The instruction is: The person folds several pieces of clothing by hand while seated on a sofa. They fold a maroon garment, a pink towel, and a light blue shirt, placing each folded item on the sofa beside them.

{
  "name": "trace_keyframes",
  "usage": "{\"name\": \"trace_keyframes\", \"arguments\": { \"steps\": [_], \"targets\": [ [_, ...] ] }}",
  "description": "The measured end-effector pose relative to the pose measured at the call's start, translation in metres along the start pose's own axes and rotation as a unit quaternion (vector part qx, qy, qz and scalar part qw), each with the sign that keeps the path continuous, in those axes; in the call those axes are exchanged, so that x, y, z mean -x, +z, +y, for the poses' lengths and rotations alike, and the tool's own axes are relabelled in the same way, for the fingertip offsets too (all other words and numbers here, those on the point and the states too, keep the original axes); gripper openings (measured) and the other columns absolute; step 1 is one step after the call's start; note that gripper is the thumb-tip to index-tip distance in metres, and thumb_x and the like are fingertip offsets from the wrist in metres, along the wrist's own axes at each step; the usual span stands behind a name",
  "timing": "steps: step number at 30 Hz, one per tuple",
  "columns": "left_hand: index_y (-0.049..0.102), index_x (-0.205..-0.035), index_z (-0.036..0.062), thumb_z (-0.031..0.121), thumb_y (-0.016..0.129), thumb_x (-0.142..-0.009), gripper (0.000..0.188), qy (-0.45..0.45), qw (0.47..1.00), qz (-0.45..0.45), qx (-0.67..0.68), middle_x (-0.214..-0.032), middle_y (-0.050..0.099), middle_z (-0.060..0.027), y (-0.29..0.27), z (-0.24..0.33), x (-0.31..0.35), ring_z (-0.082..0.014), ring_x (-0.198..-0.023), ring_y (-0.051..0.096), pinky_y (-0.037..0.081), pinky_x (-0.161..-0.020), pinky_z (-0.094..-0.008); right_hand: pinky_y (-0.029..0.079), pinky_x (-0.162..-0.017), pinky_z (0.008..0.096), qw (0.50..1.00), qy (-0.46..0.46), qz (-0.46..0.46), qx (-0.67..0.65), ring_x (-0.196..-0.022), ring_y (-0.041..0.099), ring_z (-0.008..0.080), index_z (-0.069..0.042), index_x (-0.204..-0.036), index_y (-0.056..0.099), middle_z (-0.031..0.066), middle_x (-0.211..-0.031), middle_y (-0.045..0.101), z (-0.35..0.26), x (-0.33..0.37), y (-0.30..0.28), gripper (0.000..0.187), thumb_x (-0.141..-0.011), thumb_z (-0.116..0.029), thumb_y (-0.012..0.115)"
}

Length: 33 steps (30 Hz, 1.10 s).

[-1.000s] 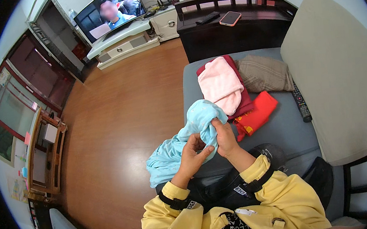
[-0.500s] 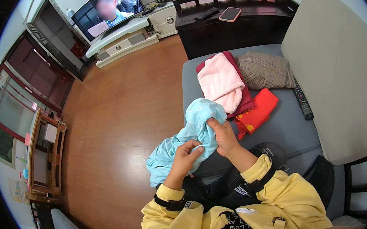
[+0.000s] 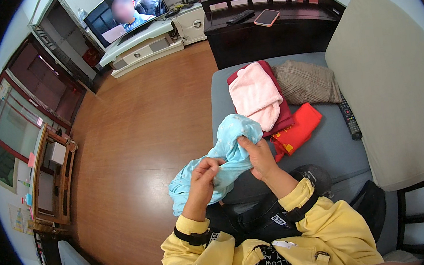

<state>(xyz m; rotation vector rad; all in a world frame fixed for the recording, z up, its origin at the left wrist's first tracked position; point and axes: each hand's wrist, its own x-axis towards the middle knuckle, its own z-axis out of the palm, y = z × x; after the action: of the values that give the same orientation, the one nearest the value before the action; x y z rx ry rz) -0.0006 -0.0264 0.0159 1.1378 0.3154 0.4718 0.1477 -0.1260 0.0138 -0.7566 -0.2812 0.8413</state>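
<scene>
A bunched light blue garment (image 3: 236,128) with small pale prints lies across my lap and hangs down to the left; its exact kind cannot be made out. My right hand (image 3: 261,159) grips its upper part, the thumb pressed on top of the fabric. Lower on the same garment, my left hand (image 3: 205,176) is closed with curled fingers pinching the cloth. Just beyond my hands on the grey sofa seat rests a folded pink fleece item (image 3: 254,95) on top of a dark red folded cloth (image 3: 285,112). Beside them is a folded bright red cloth (image 3: 301,126) with yellow marks.
A brown plaid cloth (image 3: 308,81) lies near the beige backrest cushion (image 3: 391,89), with a black remote (image 3: 349,116) by it. The dark wooden armrest (image 3: 264,40) holds a phone (image 3: 267,18) and another remote (image 3: 240,17). Wooden floor (image 3: 140,124) stretches left toward a television (image 3: 126,13).
My left hand has shifted a little up and left along the garment, and its fingers are more curled. My right hand keeps its grip nearly in place.
</scene>
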Motion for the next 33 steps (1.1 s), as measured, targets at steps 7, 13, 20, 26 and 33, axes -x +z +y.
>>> {"name": "trace_keyframes", "arguments": {
  "steps": [7,13,20,26,33],
  "targets": [
    [0.051,-0.110,0.0065,0.009,0.058,-0.092,0.020,-0.064,0.997,0.024,-0.038,-0.105,0.058,-0.0071,0.002,0.002,0.005,-0.0145,-0.078,0.059,0.050,-0.059,-0.0265,0.047,-0.084,0.0290,0.998,0.014,-0.031,0.061,-0.096,0.059,0.0119,-0.004,-0.113,0.060,0.0017,-0.104,0.063,0.005,0.003,-0.001,0.027,-0.091,-0.019,0.064],
    [0.055,-0.109,-0.0012,0.005,0.063,-0.084,0.027,0.010,0.943,0.032,-0.330,-0.077,0.060,-0.0026,0.005,-0.051,-0.003,-0.0109,-0.063,0.057,0.044,-0.055,-0.0264,0.047,-0.083,0.0286,0.980,0.014,-0.110,0.164,-0.095,0.057,0.0106,-0.005,-0.114,0.060,0.0012,-0.103,0.063,0.009,0.007,-0.003,0.034,-0.091,-0.028,0.067],
    [0.058,-0.102,0.0000,0.006,0.073,-0.075,0.032,0.058,0.922,0.177,-0.338,-0.081,0.063,-0.0055,-0.015,-0.044,-0.007,-0.0131,-0.072,0.060,0.048,-0.064,-0.0290,0.047,-0.082,0.0284,0.984,0.004,-0.111,0.143,-0.096,0.056,0.0097,-0.005,-0.114,0.060,0.0016,-0.104,0.063,0.007,0.008,0.001,0.036,-0.089,-0.030,0.069],
    [0.044,-0.128,0.0027,0.004,0.072,-0.071,0.063,0.064,0.936,0.064,-0.339,-0.115,0.055,-0.0101,-0.001,-0.047,-0.002,-0.0213,-0.108,0.055,0.047,-0.088,-0.0332,0.048,-0.078,0.0278,0.973,0.014,-0.109,0.203,-0.088,0.058,0.0097,-0.005,-0.105,0.064,0.0015,-0.095,0.065,0.000,0.010,0.006,0.034,-0.087,-0.031,0.072],
    [0.057,-0.116,-0.0002,0.001,0.067,-0.072,0.045,0.103,0.939,0.056,-0.324,-0.108,0.064,-0.0111,0.004,-0.052,0.000,-0.0206,-0.102,0.060,0.047,-0.087,-0.0331,0.048,-0.078,0.0275,0.947,0.057,-0.166,0.270,-0.087,0.059,0.0089,-0.002,-0.109,0.067,0.0030,-0.095,0.068,-0.005,0.011,0.008,0.035,-0.092,-0.032,0.065]
  ]
}}
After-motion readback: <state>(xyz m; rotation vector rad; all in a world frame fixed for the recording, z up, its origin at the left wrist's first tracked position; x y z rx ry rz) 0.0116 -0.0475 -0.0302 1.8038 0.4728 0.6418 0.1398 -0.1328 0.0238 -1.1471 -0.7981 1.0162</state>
